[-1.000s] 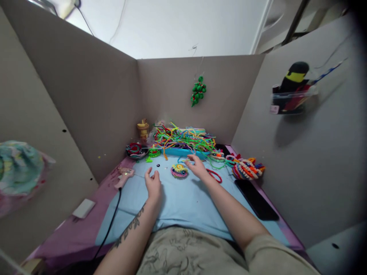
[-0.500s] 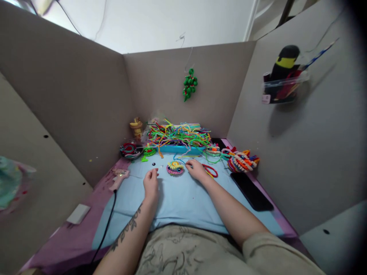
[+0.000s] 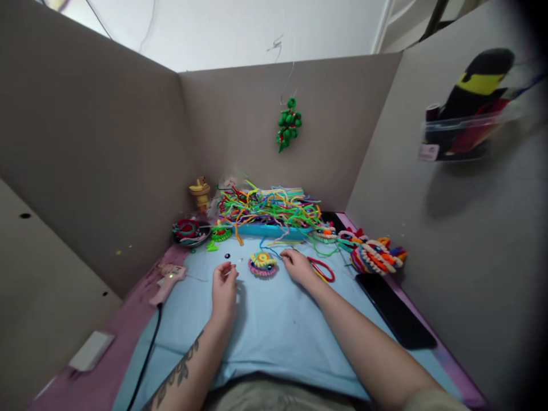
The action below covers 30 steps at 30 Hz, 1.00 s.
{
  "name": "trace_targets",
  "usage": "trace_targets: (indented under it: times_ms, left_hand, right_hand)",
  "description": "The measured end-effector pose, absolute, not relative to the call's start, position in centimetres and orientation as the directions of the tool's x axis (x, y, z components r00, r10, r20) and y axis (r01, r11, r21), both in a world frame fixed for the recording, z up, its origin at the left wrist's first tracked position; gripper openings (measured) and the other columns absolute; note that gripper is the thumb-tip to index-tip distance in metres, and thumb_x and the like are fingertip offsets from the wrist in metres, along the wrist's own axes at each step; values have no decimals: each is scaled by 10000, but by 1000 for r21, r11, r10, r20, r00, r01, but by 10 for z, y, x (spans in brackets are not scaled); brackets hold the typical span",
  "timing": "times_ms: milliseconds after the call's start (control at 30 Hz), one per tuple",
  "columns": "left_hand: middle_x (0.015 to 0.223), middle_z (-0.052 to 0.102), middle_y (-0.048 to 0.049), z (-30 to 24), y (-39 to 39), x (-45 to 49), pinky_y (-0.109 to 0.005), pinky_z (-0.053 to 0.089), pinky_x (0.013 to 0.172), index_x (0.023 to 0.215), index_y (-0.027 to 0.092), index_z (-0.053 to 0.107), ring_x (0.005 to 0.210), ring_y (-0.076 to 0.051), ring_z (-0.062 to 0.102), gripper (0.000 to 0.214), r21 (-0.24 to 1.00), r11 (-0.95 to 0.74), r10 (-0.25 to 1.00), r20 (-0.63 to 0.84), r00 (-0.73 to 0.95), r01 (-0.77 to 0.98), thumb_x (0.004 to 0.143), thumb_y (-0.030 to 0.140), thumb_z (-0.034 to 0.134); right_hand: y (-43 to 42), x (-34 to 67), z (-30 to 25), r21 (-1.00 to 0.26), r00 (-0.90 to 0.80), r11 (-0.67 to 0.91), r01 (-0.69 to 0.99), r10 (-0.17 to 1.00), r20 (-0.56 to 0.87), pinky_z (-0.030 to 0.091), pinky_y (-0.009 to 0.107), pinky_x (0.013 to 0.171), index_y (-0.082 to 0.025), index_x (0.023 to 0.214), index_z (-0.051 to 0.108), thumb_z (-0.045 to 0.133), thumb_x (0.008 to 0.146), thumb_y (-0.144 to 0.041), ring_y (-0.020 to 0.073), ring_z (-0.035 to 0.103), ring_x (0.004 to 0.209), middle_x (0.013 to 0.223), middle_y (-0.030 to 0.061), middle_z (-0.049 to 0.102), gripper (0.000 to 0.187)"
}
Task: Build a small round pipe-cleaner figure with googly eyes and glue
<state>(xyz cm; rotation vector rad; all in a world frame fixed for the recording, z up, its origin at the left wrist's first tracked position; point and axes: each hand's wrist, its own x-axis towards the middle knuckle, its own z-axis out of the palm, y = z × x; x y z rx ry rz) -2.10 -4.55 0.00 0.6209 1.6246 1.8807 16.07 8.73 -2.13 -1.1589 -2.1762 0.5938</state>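
My left hand (image 3: 224, 288) rests on the light blue cloth (image 3: 274, 337), fingers curled and pinched on something too small to name, near a small black bead (image 3: 226, 256). My right hand (image 3: 298, 266) lies just right of a round coiled pipe-cleaner piece (image 3: 262, 264), pink-rimmed with yellow and blue; its fingers are bent, and I cannot tell whether they hold anything. A red loop (image 3: 322, 268) lies beside that hand.
A heap of coloured pipe cleaners (image 3: 269, 208) fills a blue tray at the back. A pink glue gun (image 3: 166, 279) with black cord lies left, a black phone (image 3: 396, 311) right, coiled figures (image 3: 377, 256) beside it. Grey panels (image 3: 85, 148) wall three sides.
My right hand drew back from the pipe-cleaner heap to beside the coiled piece. My left fingers closed into a pinch. The view shifted a little.
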Motion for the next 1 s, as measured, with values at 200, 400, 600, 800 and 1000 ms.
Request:
trace_targets:
  times_ms: [200,400,600,800,1000]
  left_hand:
    - [969,601,-43,13,-35,-27,-207,393,569,956,192,546,733,-115,553,327,994,6,778,-71,-624,-106,687,366,612]
    - [815,628,-52,38,6,-74,-242,425,576,959,143,596,671,-151,561,373,985,44,767,74,-638,167,668,376,585]
    - [945,683,-85,81,77,-165,-307,437,772,860,174,695,874,-233,600,305,446,284,839,312,-445,849,696,183,437]
    - [1012,671,-115,64,133,-195,-308,415,845,987,163,672,947,-242,595,330,164,79,984,145,-104,983,758,245,449]
    - [929,677,-96,58,140,-206,-299,435,781,889,160,655,874,-229,602,288,331,151,940,245,-239,931,761,301,439]
  right_hand:
    - [122,148,-18,-649,-508,517,558,831,225,432,313,844,-176,1023,612,445,829,-178,196,583,962,1025,71,652,256]
    - [152,140,-11,-633,-548,558,537,801,240,414,338,893,-165,986,620,504,799,-179,204,565,999,1045,87,638,220]
    - [143,135,-12,-673,-540,595,440,774,332,426,327,857,-175,885,627,480,811,-167,185,556,952,967,73,623,164]
    - [131,135,-11,-646,-616,653,396,710,340,386,357,917,-193,877,633,473,817,-162,200,505,1051,1045,78,591,174]
    - [133,135,-7,-694,-612,600,397,737,286,399,353,897,-197,874,637,471,825,-169,198,511,1033,1026,77,592,176]
